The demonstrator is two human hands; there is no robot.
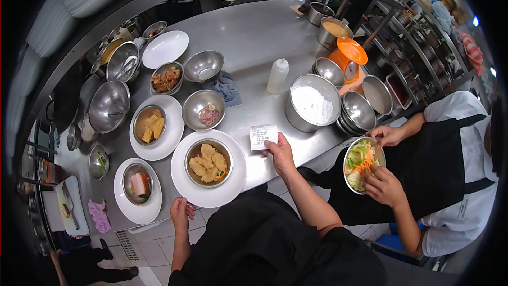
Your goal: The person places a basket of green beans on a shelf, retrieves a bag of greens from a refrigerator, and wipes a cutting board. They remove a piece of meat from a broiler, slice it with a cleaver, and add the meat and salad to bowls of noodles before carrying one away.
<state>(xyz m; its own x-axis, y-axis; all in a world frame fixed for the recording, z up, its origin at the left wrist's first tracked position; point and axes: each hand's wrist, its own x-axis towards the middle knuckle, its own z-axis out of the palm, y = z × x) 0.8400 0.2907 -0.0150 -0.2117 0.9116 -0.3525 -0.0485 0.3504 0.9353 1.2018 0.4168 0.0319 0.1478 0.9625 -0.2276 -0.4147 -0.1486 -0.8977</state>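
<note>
Paper slip (257, 135) up, pinched in the right hand (280, 155)!
Thumb's closed on its printed face, lines too small to read, over the shiny steel counter (246, 26), between a round white plate (239, 169) and a deep metal pot (302, 120); left hand (181, 213) half-curled by the plate's smooth rim, grip impossible to tell; bumpy golden pieces (208, 163) sit in its steel bowl (228, 155).

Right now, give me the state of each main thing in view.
Printed slip: print showing
Right hand: gripping that slip
Left hand: loosely curled, nothing visibly held
Squeeze bottle: upright
Large pot: uncovered, holding something white
Grey cloth: crumpled
Pink cloth: crumpled
Far white plate: bare
Onion bowl: partly filled
Vegetable bowl: filled, held by co-worker
</note>
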